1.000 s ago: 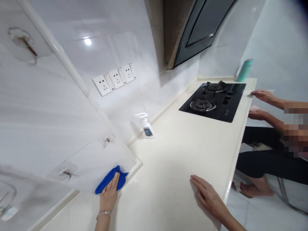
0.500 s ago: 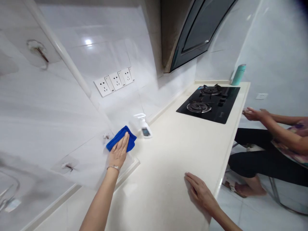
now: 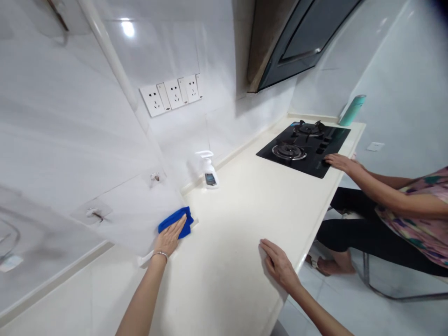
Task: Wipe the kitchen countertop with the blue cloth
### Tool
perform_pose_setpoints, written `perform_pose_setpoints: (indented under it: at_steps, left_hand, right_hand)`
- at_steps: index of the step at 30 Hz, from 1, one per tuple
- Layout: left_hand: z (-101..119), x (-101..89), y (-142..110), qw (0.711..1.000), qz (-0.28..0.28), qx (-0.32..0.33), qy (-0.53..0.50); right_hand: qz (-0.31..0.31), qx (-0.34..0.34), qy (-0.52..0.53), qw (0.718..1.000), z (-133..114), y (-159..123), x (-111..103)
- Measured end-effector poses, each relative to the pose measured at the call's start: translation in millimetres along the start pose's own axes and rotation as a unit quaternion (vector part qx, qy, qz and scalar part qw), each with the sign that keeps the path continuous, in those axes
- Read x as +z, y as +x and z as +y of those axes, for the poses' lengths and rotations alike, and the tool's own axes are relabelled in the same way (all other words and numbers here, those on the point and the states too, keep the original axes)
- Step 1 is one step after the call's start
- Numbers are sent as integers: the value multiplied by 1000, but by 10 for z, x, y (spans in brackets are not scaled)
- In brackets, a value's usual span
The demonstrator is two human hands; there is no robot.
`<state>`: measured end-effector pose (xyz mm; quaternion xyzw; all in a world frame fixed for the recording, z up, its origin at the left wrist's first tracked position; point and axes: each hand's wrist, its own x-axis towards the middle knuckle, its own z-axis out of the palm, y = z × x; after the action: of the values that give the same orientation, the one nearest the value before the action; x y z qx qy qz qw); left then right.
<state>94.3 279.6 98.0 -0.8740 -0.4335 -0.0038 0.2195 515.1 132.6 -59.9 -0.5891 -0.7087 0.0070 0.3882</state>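
Note:
Under my left hand (image 3: 168,238) is a blue cloth (image 3: 177,223), pressed against the lower part of the tiled wall where it meets the countertop. The fingers lie extended over the cloth, and a bracelet circles the wrist. My right hand (image 3: 280,265) rests on the pale countertop (image 3: 224,280) near its front edge, fingers stretched out and holding nothing. Beyond the cloth, a white spray bottle (image 3: 210,175) stands upright against the back wall.
A black gas hob (image 3: 301,147) is set into the far counter, with a teal bottle (image 3: 353,110) behind it. At right sits another person (image 3: 413,200), one hand on the hob's edge. Wall sockets (image 3: 171,94), hooks (image 3: 94,213) and a range hood (image 3: 297,44) line the wall.
My left hand has slid the blue cloth down the wall towards the countertop. The other person's hand has moved onto the hob edge. The camera view has shifted slightly.

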Motion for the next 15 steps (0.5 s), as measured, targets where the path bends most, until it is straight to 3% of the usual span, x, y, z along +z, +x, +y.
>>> perform_pose_setpoints:
  at_steps: [4,7,11,15]
  left_hand:
    - [162,268,-186,1000,0,-19,-15]
    - [110,294,-161,999,32,0,-9]
    - [0,76,168,995,86,52,5]
    - [10,-312,572,993,121,-20,-5]
  right_hand:
    - [3,-7,-2,1000,0,1,7]
    - [6,-11,-4,1000,5,8,20]
    - [2,-2,-11,1000,-2,18,18]
    - [-2,2,-6,1000,-4,5,-2]
